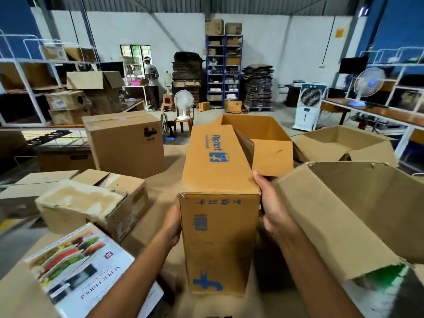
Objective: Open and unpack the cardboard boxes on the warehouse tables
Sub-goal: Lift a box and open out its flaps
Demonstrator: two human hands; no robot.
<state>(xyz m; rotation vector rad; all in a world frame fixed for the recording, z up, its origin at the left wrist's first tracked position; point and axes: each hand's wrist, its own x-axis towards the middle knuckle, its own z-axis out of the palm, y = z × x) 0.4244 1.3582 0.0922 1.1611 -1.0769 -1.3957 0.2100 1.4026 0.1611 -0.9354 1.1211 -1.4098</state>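
Head view: tall Flipkart box (218,203) upright, mid-table (158,198), held between both hands. Left hand (171,226) against left face below top edge; fingers hidden, grip unclear. Right hand (273,210) clasps top right corner, thumb on edge. Open brown box (344,214) just beside right hand; printed carton (80,267) near left forearm.

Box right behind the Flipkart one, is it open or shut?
Open: the box has a flap folded outward, and its inner walls show.
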